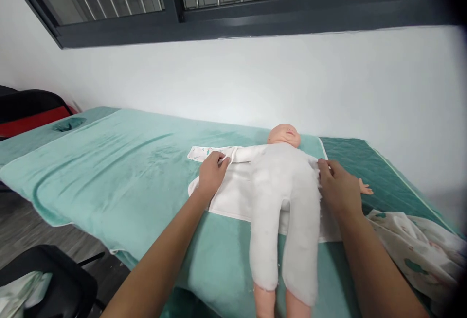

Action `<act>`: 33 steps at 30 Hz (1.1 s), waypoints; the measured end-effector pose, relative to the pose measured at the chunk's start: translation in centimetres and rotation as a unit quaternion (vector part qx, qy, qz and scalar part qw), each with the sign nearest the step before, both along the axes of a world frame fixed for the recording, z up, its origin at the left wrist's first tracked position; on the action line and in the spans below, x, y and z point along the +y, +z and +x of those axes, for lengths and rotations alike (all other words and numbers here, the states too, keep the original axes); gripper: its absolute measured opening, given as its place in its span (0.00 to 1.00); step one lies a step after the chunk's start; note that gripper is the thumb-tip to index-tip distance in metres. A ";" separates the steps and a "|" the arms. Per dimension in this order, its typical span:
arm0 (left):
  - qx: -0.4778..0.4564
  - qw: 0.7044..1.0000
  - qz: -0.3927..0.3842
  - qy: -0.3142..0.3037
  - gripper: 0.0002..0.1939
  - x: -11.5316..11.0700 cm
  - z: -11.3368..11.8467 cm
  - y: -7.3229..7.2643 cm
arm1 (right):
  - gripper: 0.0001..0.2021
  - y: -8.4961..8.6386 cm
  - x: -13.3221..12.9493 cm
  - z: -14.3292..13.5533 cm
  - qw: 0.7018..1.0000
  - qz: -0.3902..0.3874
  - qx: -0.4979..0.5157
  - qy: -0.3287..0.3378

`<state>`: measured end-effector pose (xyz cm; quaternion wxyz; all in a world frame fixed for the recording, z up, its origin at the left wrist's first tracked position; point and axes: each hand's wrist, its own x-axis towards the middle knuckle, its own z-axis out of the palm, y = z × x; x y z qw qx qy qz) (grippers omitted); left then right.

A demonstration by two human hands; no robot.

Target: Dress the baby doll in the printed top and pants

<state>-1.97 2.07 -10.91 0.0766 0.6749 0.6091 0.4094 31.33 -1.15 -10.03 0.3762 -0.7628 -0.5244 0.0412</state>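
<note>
A baby doll (283, 134) with a white fluffy body (272, 177) lies on its back on the green bed cover, head toward the wall. Spread beneath it is a white garment (233, 191), with one patterned sleeve end (199, 153) stretched out to the left. My left hand (212, 172) pinches the sleeve cloth on that side. On the other side, my right hand (337, 184) has its fingers closed on white cloth by the doll's shoulder. The doll's small hand (365, 187) sticks out past my right hand.
Patterned cloth (416, 250) lies crumpled at the right. A black chair (47, 279) holding cloth stands at the lower left, a red and black chair (32, 114) at the far left. Behind the bed (109, 162) are a wall and window.
</note>
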 end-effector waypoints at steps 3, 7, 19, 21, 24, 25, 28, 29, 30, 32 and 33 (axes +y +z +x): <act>-0.032 0.999 -0.012 -0.042 0.07 -0.3 1.2 1.4 | 0.21 0.5 -0.3 -0.2 0.997 0.011 0.067 0.037; -0.102 0.988 -0.084 -0.073 0.09 -0.3 3.7 3.9 | 0.20 0.8 -0.7 -1.0 0.985 0.043 0.142 0.089; -0.086 0.991 -0.077 -0.072 0.10 2.0 6.8 7.5 | 0.23 -0.1 -1.2 -3.8 0.898 0.032 0.290 0.330; -0.043 0.992 -0.090 -0.074 0.08 1.8 7.0 8.3 | 0.25 -0.5 -1.1 -4.1 0.878 0.004 0.307 0.366; 0.084 0.987 -0.120 -0.058 0.07 0.6 8.0 9.8 | 0.28 -0.9 -1.0 -4.2 0.864 -0.013 0.307 0.398; 0.141 0.981 -0.124 -0.053 0.07 -0.1 8.5 10.2 | 0.28 -1.0 -0.9 -4.2 0.862 -0.013 0.307 0.403; 0.284 0.952 -0.095 -0.073 0.09 -3.0 10.0 11.5 | 0.29 -1.1 -0.9 -4.1 0.859 -0.008 0.316 0.403; 0.302 0.946 -0.072 -0.088 0.10 -4.1 10.1 11.7 | 0.29 -1.2 -1.0 -4.1 0.858 -0.007 0.318 0.404; 0.302 0.947 -0.044 -0.102 0.10 -5.2 10.1 11.7 | 0.29 -1.1 -1.0 -4.1 0.857 -0.005 0.318 0.405; 0.261 0.959 0.020 -0.107 0.12 -7.1 9.0 11.0 | 0.28 -1.1 -1.0 -4.0 0.858 -0.005 0.313 0.407; 0.231 0.967 0.046 -0.095 0.13 -7.8 8.1 10.2 | 0.28 -1.1 -1.0 -4.0 0.861 -0.006 0.307 0.404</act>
